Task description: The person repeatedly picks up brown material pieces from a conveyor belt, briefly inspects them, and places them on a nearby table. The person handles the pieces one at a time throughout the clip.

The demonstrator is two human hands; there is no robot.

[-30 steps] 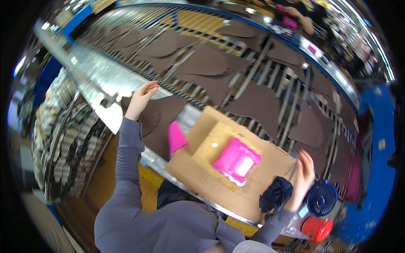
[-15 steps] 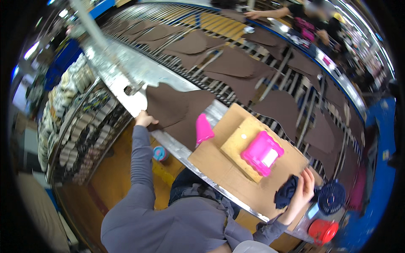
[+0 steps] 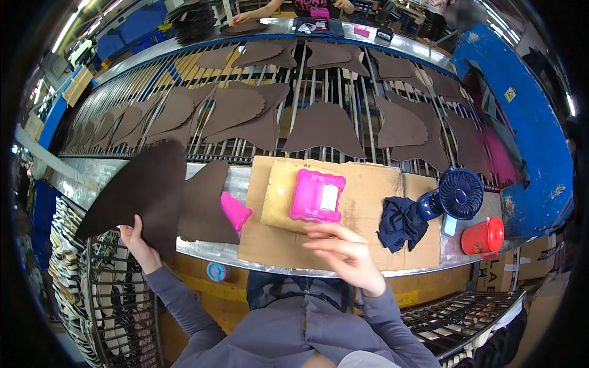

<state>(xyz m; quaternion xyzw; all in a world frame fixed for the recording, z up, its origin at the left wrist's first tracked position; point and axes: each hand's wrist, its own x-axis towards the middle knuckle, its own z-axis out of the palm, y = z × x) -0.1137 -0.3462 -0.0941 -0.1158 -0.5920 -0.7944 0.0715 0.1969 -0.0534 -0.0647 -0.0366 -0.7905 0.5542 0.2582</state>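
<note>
**Brown leather piece lifted at the desk's left end**

Behind everything, a long roller rack (image 3: 319,92) loaded with brown cut pieces laid flat side by side. In front, a steel desk (image 3: 202,248) carrying a cardboard sheet (image 3: 368,202). Held up over the desk's left end, a large brown leather piece (image 3: 138,196), pinched at its lower edge by the left hand (image 3: 136,242), thumb on the near face. Just beside it, a second brown piece (image 3: 205,205) lying flat on the desk. Right hand (image 3: 343,248) hovering over the cardboard's near edge, fingers loosely spread, holding nothing.

Risk, as a judgement: gripped at one edge only, the big piece could sag or fold, or drag the flat piece off the desk's rim.

On the cardboard, a pink tray (image 3: 317,196), apparently holding only a white slip; contents otherwise hard to tell. Further right, a crumpled dark cloth (image 3: 400,222), a small blue fan (image 3: 457,195), a red lidded pot (image 3: 485,236), contents hidden.
</note>
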